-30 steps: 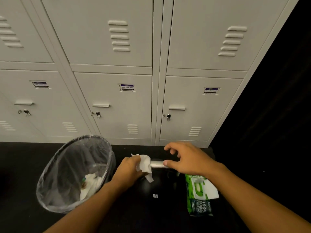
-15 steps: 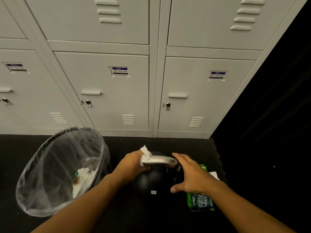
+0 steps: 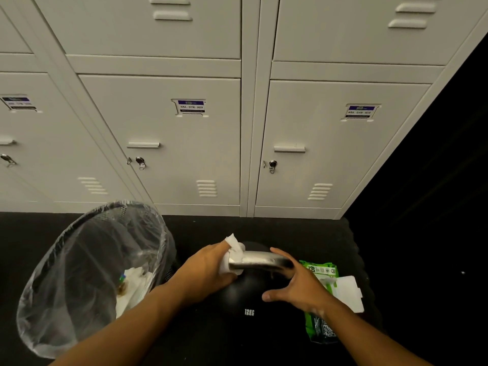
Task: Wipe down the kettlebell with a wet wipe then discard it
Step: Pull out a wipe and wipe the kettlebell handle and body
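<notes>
Gripping white wet wipe [image 3: 232,253] on black kettlebell's [image 3: 248,299] steel handle: left hand [image 3: 208,270]; right hand [image 3: 298,286] spread.

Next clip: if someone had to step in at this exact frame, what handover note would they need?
Left hand: shut on the white wet wipe, pressed around the left end of the black kettlebell's silver handle.
Right hand: open, bracing the handle's right end.
Plastic-lined wire bin stands left; green wipes pack lies right.
Done: wipe drawn, handle being wiped.
Left: finish wiping, bin the wipe.
</notes>
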A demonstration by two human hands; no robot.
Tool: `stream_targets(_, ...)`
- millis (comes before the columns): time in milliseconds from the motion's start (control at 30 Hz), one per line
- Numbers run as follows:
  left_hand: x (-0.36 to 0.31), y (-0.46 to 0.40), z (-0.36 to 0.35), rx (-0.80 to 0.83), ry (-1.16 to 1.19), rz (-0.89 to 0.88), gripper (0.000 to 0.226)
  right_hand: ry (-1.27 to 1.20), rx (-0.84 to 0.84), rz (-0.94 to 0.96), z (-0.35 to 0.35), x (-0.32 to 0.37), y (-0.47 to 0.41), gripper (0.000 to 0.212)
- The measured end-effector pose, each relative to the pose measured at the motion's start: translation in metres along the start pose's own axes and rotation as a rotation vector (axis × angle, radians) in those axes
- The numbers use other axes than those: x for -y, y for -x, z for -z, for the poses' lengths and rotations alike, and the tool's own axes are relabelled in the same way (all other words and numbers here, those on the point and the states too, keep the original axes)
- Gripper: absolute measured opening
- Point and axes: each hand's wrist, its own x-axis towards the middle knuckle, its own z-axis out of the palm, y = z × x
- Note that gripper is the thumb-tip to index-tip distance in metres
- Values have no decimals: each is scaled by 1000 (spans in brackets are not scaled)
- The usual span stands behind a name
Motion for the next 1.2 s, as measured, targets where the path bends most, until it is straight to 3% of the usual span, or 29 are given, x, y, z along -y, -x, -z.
stream_targets(133, 3, 6, 3, 79, 65, -8, 73, -9, 0, -8, -3, -3, -1, 115)
stream_targets(400, 12, 7, 11, 74, -35, -81, 39, -21, 44, 3, -1, -7, -4, 127)
stream_targets(500, 7, 3, -4, -76, -48, -10, 38, -16, 47, -1, -1, -9, -5, 128)
stream_targets(633, -15, 11, -35, -401, 333, 201, 30, 8, 36, 16, 0, -10, -5, 128)
stream_targets(733, -18, 22, -43, -472, 439, 204, 32, 15, 35, 14, 1, -12, -7, 130)
stream_targets(1000, 18, 29, -37, -335, 114, 235, 39, 23, 42, 11, 1, -13, -8, 131)
stream_targets(1133, 7, 30, -35, -210, 210, 102, 75, 14, 45, 13, 2, -13, -9, 132)
stream_targets(1200, 4, 36, -27, -95, 188, 99, 80, 18, 41, 22, 1, -14, -9, 132)
